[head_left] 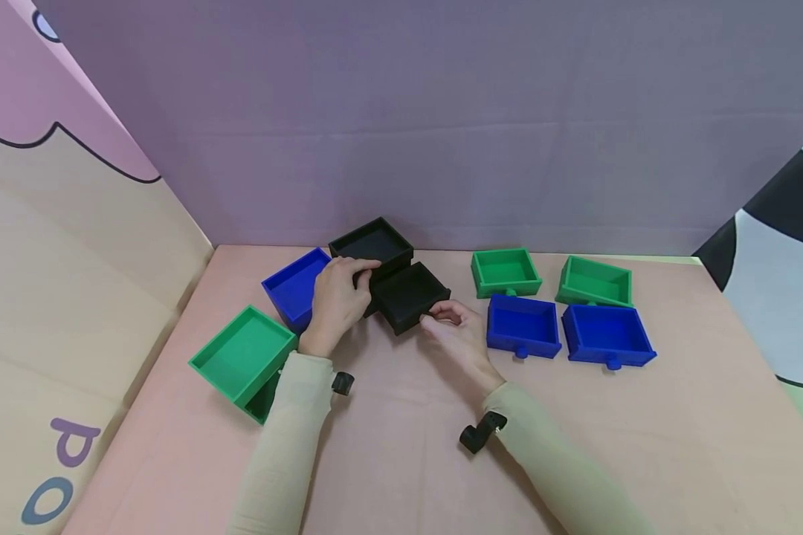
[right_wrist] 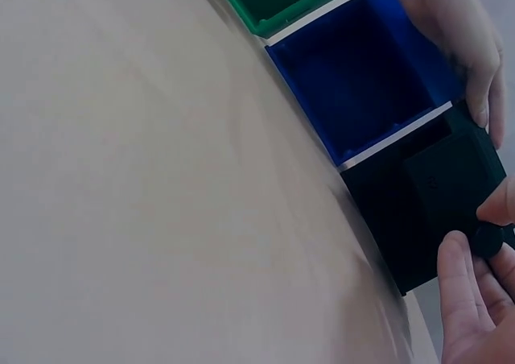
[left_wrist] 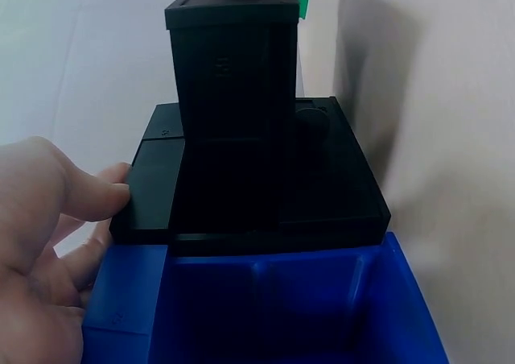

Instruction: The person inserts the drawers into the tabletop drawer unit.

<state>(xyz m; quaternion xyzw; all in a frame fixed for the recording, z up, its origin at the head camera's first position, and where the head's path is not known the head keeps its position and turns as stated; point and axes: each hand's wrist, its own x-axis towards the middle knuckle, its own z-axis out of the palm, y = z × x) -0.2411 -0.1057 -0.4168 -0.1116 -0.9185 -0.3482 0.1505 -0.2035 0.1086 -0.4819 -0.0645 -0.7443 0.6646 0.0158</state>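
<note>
Against the back wall stands a black box (head_left: pixel 371 244) with a shallow open top and a slot beneath it. A black drawer (head_left: pixel 411 293) sticks out of that slot towards the right. My left hand (head_left: pixel 337 301) grips the box at its near side; in the left wrist view the thumb lies on its side panel (left_wrist: pixel 153 191). With bent fingers, my right hand (head_left: pixel 462 334) pinches the drawer's round knob (right_wrist: pixel 488 240), which is mostly covered by fingers in the head view.
Left of the black box are a blue box (head_left: pixel 294 286) and a green box (head_left: pixel 244 353), partly behind my left forearm. On the right, two small green drawers (head_left: pixel 505 271) stand behind two blue drawers (head_left: pixel 523 323) with front knobs. A grey wall (head_left: pixel 442 148) rises behind the table.
</note>
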